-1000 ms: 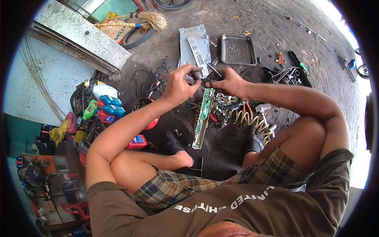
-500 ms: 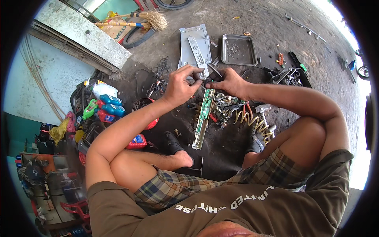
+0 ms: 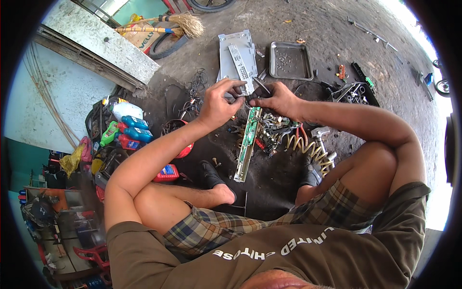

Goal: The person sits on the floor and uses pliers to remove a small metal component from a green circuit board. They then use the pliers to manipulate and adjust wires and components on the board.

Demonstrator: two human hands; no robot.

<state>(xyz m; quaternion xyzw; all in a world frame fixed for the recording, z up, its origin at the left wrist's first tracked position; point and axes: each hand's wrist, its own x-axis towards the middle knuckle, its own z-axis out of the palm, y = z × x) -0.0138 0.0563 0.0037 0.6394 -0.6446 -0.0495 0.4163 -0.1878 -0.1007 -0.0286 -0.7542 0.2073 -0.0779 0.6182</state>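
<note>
My left hand (image 3: 220,102) is closed, fingertips pinched at the lower end of a perforated pale metal strip (image 3: 237,60) that overlaps a grey metal plate (image 3: 228,44). My right hand (image 3: 281,102) is closed just beside it, thumb toward the left hand; a slim metal piece (image 3: 261,85) shows at its fingers. What either hand grips is too small and shaded to make out. Just below my fingertips, a long metal channel with a green circuit board (image 3: 248,140) stretches toward me; whether I hold its top end cannot be told. A heap of mixed parts (image 3: 273,130) is right of it.
A steel tray (image 3: 291,74) with small bits sits beyond my right hand, a toolbox (image 3: 358,94) farther right. A coiled hose (image 3: 308,149) is by my right foot. Bottles (image 3: 135,134), a red basin (image 3: 185,150) and cables (image 3: 195,84) are left. A broom (image 3: 187,25) lies behind.
My fingers and the top end of the circuit board channel shift very slightly; otherwise both hands stay in place.
</note>
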